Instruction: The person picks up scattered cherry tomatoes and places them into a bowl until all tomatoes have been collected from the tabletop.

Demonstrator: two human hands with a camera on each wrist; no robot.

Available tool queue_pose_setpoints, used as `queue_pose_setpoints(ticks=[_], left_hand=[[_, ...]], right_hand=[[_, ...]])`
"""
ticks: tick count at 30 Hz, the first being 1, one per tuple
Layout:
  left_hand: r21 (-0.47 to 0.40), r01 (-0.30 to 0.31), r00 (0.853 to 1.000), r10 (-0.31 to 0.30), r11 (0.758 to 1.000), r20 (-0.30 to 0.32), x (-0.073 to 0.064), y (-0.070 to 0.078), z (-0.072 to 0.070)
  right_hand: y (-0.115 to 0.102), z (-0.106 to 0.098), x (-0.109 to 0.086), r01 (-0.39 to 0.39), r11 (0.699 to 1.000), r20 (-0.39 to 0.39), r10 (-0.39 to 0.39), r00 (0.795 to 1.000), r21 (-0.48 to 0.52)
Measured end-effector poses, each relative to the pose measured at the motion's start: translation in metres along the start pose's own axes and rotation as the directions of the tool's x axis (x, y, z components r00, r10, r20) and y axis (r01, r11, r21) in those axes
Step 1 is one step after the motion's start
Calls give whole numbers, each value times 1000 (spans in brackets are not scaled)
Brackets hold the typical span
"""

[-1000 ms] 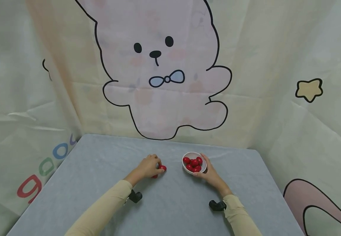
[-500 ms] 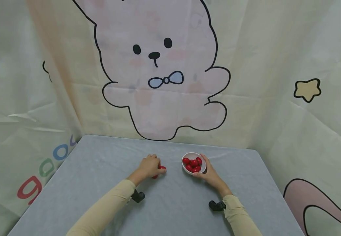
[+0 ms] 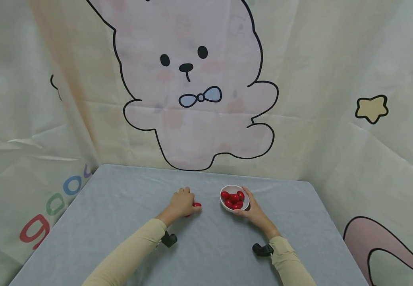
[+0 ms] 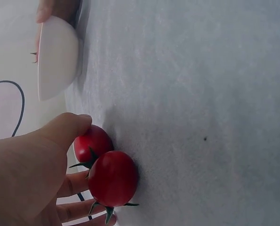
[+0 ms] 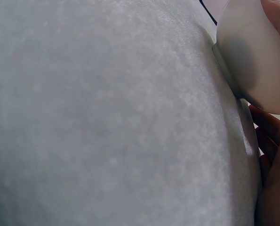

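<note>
Two red cherry tomatoes with green stems lie on the cloth at my left hand (image 3: pixel 183 203). The left wrist view has the thumb against the farther tomato (image 4: pixel 93 143), fingers curled behind it. The nearer tomato (image 4: pixel 113 179) sits beside it, in front of the fingers. My right hand (image 3: pixel 257 214) grips a small white bowl (image 4: pixel 59 59) by its side, thumb at the near rim and fingers around the far side. Several red cherry tomatoes (image 3: pixel 234 198) fill the bowl, which stands on the table to the right of my left hand.
A pale blue-grey cloth covers the table (image 3: pixel 206 254). Behind it hangs a curtain (image 3: pixel 299 131) printed with a bear, and more printed fabric closes in both sides. Black wrist cameras (image 3: pixel 263 250) sit on both forearms.
My left hand has turned and shifted slightly around the two tomatoes, its wrist moving a little to the right. The right hand and bowl stay in place.
</note>
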State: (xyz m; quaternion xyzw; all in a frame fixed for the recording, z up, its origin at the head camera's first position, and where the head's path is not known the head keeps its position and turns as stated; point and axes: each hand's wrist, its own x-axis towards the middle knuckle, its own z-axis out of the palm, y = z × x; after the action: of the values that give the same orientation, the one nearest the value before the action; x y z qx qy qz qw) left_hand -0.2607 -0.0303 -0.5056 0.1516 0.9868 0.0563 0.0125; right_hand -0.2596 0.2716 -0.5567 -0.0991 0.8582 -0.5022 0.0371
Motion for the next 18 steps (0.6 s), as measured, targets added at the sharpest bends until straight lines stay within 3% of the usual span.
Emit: queue_pose_setpoints(ticks=[12, 18], left_hand=[[-36, -4, 1000, 4, 999, 5, 2, -2, 0], [-52, -5, 1000, 5, 999, 10, 3, -1, 0]], right_hand=[[-4, 0, -1, -7, 1000, -2, 7, 1000, -11], [-33, -5, -12, -3, 1000, 19, 3, 1000, 9]])
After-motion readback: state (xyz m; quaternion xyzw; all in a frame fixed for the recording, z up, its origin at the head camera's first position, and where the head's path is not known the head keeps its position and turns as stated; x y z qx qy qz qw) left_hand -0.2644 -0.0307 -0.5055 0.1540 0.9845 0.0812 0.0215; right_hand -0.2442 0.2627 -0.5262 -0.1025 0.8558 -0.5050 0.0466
